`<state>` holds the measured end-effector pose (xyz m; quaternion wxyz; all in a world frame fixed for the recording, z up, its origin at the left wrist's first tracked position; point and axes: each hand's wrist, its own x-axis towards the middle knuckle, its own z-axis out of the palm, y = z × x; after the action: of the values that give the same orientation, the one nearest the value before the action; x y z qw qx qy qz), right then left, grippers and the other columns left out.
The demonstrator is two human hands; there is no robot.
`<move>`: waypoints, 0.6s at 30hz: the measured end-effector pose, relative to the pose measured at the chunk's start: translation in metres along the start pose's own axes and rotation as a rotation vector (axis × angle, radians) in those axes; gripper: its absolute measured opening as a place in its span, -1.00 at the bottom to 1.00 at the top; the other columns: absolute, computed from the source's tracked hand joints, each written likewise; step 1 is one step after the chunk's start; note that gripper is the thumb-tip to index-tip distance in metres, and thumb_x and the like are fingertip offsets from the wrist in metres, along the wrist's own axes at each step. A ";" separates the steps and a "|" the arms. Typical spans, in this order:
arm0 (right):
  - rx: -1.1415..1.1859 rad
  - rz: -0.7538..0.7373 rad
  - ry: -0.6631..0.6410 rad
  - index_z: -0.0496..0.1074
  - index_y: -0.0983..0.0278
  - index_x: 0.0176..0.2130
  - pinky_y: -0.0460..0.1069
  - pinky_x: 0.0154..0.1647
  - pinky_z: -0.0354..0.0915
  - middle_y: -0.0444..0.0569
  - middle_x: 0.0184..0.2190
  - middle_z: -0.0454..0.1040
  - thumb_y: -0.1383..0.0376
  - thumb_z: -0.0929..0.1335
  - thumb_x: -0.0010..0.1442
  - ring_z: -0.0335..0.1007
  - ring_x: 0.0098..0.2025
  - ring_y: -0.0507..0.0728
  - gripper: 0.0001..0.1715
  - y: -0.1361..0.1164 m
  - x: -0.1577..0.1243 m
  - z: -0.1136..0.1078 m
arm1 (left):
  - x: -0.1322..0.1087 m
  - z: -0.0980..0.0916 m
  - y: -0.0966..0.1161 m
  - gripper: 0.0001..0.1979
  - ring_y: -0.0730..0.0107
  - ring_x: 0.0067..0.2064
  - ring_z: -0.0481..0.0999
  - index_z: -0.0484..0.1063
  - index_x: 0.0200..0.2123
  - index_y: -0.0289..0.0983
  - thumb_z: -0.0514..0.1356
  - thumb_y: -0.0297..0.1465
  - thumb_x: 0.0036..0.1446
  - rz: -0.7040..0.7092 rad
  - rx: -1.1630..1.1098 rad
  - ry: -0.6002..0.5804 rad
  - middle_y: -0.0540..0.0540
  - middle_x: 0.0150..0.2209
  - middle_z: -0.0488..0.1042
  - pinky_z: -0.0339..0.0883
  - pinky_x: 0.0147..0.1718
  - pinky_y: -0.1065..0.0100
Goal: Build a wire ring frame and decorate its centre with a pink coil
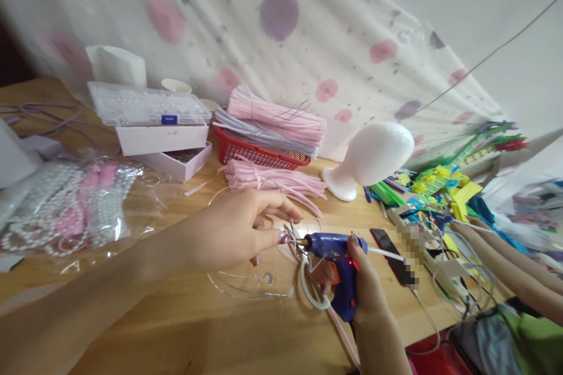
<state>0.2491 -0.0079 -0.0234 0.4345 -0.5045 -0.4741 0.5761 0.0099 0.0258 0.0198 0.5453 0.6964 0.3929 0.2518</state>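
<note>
My right hand (365,281) is wrapped round the grip of a blue hot glue gun (336,258), a finger on its orange trigger and a red light glowing on its side. The nozzle points left at a small wire piece (291,233). My left hand (240,225) pinches that wire piece between thumb and fingertips right at the nozzle. Under both hands lie clear plastic headbands (253,284) and a pale loop (310,287) on the wooden table (176,328).
Pink strip bundles (272,179) lie before a red basket (259,155). A white foam head (373,158), a bead box (147,106) and bagged pearl strings (65,205) stand around. A phone (391,255) and coloured foam pieces (435,187) are at right, with another person's arm (510,263).
</note>
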 end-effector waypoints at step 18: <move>0.096 0.173 -0.113 0.45 0.24 -0.75 -0.03 -0.57 0.13 -0.04 -0.79 0.31 -0.43 0.37 -0.07 0.19 -0.67 0.04 -0.15 0.002 0.009 -0.011 | -0.001 -0.001 0.002 -0.66 0.54 -0.58 0.36 0.49 0.03 -0.14 0.18 -0.38 0.17 -0.026 -0.003 -0.011 0.16 -0.60 0.26 0.21 -0.64 0.60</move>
<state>0.2593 0.0017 -0.0273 0.3796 -0.4890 -0.4242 0.6609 0.0093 0.0256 0.0220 0.5517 0.6916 0.3987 0.2415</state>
